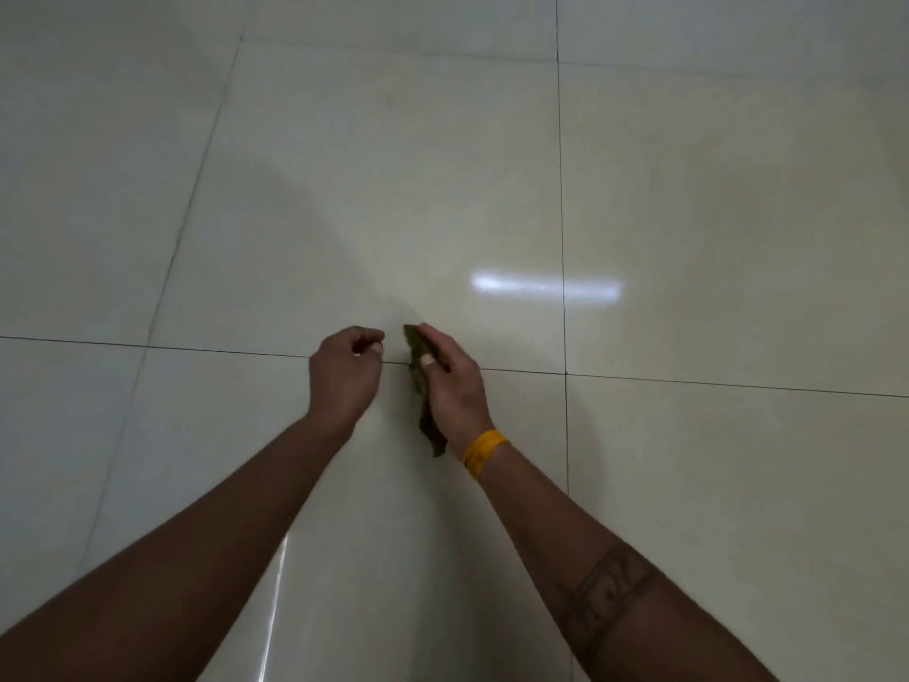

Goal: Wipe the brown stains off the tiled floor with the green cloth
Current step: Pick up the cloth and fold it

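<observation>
- The right hand (450, 381) lies over the green cloth (422, 386), thumb clamped across its folded top edge; that grip is pinching the cloth flat against the tiled floor (393, 189).
- The left hand (347, 369) is loosely curled, fingers drawn in, holding nothing; whether it touches the floor I cannot tell.
- The cloth sits across the grout line (196, 348) between the two hands, its tail trailing toward the yellow wristband (484, 452).
- No brown stains are plainly visible; any may lie under the cloth.
- To wipe well, I judge: press with the whole palm, rub in short strokes along the grout, and refold to a clean face.
</observation>
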